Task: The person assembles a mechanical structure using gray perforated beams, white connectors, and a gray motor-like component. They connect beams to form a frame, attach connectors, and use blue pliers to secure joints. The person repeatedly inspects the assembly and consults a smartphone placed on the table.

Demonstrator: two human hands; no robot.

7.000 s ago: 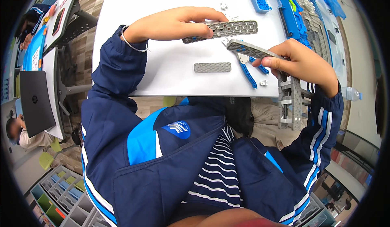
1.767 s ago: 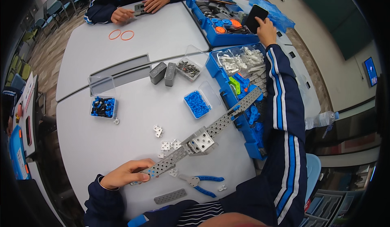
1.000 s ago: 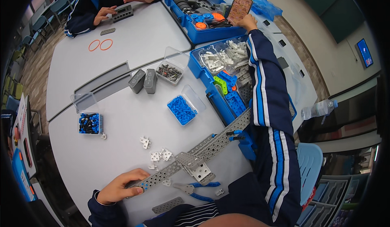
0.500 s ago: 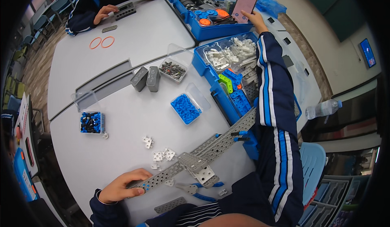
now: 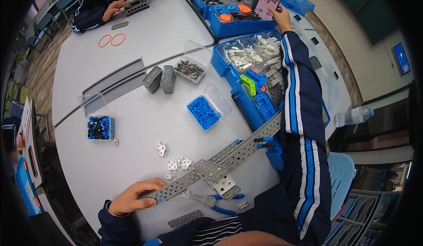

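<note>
My left hand (image 5: 136, 196) is closed around the near-left end of a long grey perforated beam assembly (image 5: 238, 151), tilted up to the right. A grey plate and a white corner connector are fixed across its middle; black and blue pins (image 5: 265, 142) stick out further along. Its far end reaches the blue parts case (image 5: 229, 75), partly behind my right sleeve. At the far right, my right hand (image 5: 283, 18) grips the edge of a smartphone (image 5: 268, 3), thumb at the screen, above a second blue case (image 5: 233, 31). Blue-handled pliers (image 5: 213, 202) lie beneath the beam.
White connectors (image 5: 172, 163) lie beyond the beam. Clear boxes hold blue pins (image 5: 203, 111), black and blue pins (image 5: 99, 128) and grey pins (image 5: 189, 70). Two grey blocks (image 5: 167, 79) stand nearby. Across the table, another person's hand (image 5: 115, 10) touches a grey part. A bottle (image 5: 354, 116) lies right.
The picture on the phone screen has changed from small marks to a larger grey shape. My right thumb has shifted toward the phone's edge. My left hand keeps its hold on the beam assembly.
</note>
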